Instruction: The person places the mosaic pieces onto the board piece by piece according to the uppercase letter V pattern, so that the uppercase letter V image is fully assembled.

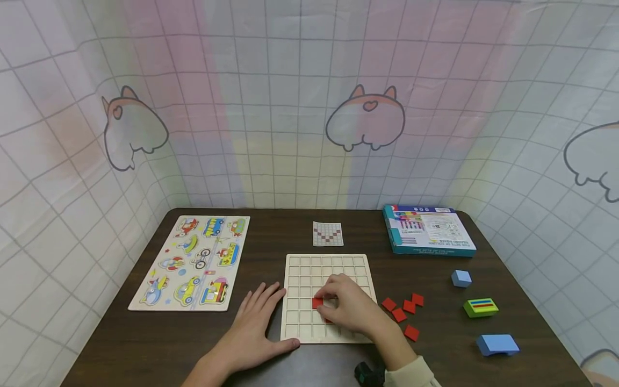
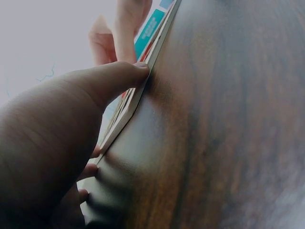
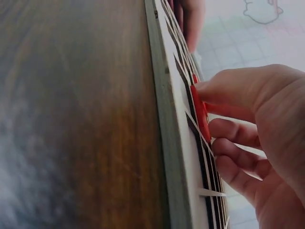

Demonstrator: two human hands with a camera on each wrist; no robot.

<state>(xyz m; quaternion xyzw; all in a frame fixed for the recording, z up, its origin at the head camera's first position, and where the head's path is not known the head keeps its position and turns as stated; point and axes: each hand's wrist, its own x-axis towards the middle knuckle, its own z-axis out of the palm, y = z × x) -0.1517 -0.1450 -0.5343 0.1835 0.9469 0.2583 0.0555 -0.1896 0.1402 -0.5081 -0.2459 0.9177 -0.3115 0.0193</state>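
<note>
A pale wooden grid board lies on the table in front of me. My left hand is spread flat at its left side, thumb resting on the near edge and fingertips beside the left edge. Over the middle of the board is my right hand, its thumb and fingers curled down around a red square tile at the board's surface. Another red tile shows at the index fingertip. In the head view, the tile under the thumb is mostly hidden.
Several loose red tiles lie right of the board. Behind it is a pattern card. A picture puzzle lies left; a flat box, blue cube, green block and blue arch block stand right.
</note>
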